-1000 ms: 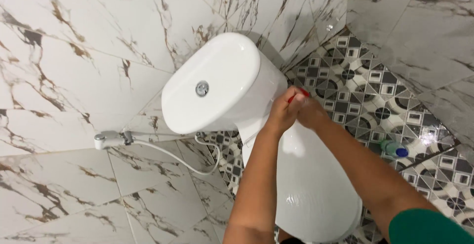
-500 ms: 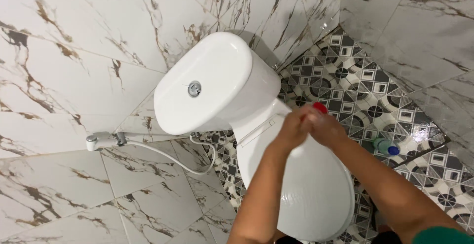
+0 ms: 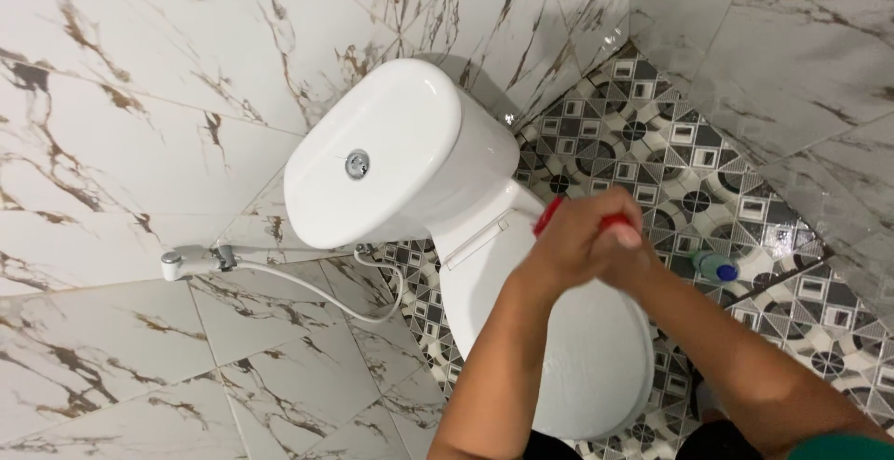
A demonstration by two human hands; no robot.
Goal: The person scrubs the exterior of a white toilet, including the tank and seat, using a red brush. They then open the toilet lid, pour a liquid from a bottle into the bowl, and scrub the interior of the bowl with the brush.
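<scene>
bottle: I see one small green bottle (image 3: 712, 265) with blue cap, lying on patterned floor (image 3: 652, 143), beside toilet (image 3: 596, 358).

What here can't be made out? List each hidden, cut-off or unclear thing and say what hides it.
- Red object, head view: only its two ends show; the clasped left hand and right hand cover the rest, so its kind is unclear.
- Toilet lid: partly hidden by both forearms.
- Bottle with blue cap on the patterned floor: small and half hidden behind the right forearm.
- Hose from the wall sprayer: its end passes behind the tank.
</scene>
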